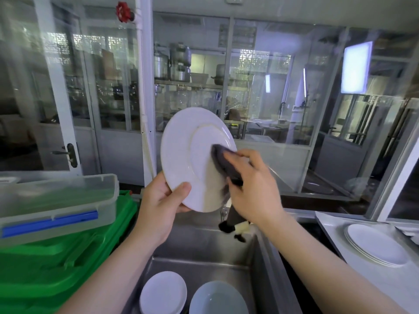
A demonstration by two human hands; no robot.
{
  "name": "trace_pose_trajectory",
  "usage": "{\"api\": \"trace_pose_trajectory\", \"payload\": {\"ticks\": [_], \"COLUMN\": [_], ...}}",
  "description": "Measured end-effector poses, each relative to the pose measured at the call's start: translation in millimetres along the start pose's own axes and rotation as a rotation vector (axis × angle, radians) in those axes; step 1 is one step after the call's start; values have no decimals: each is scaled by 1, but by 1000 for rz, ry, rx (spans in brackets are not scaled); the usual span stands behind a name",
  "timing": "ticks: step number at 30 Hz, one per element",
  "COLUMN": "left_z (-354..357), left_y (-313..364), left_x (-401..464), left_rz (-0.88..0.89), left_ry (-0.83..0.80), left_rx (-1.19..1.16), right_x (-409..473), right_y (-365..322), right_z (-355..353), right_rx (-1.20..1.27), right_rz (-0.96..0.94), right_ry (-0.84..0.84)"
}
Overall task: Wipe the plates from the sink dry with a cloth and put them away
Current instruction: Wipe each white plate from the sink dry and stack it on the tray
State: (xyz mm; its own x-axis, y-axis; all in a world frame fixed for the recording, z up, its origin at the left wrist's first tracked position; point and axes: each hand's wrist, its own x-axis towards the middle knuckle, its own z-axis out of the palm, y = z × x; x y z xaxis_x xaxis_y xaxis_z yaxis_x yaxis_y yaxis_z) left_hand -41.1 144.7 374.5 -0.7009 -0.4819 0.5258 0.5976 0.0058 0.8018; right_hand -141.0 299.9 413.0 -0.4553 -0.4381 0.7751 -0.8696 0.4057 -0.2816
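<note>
A white plate is held tilted above the sink, its lower rim pinched by the left hand; a dark cloth, gripped by the curled right hand, is pressed against it.

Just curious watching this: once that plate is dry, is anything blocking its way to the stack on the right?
Nothing visible does. The held plate is above the sink, and the space across to the stack of plates on the right counter looks open.
</note>
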Motion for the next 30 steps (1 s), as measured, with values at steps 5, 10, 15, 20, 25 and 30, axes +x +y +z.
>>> {"api": "trace_pose_trajectory", "payload": {"ticks": [5,10,15,20,25,30], "left_z": [-7,-2,2,-1,-2,-5], "left_y": [-1,-3,-9,-9,-10,-10], "left_x": [-2,-5,-5,-5,-4,1], "left_rz": [19,-49,-49,-53,-49,55], "left_ry": [-22,-68,1,-31,-32,-9], "left_rx": [14,26,-6,13,40,103], "right_x": [-6,37,1,22,37,6], "right_y": [-12,13,-8,-7,1,-37], "right_z": [2,-8,4,4,4,0], "right_rx": [135,60,73,161,109,7], "right_rz": [-207,48,-135,-153,43,-316], "right_ry": [-59,10,-29,10,44,-47]}}
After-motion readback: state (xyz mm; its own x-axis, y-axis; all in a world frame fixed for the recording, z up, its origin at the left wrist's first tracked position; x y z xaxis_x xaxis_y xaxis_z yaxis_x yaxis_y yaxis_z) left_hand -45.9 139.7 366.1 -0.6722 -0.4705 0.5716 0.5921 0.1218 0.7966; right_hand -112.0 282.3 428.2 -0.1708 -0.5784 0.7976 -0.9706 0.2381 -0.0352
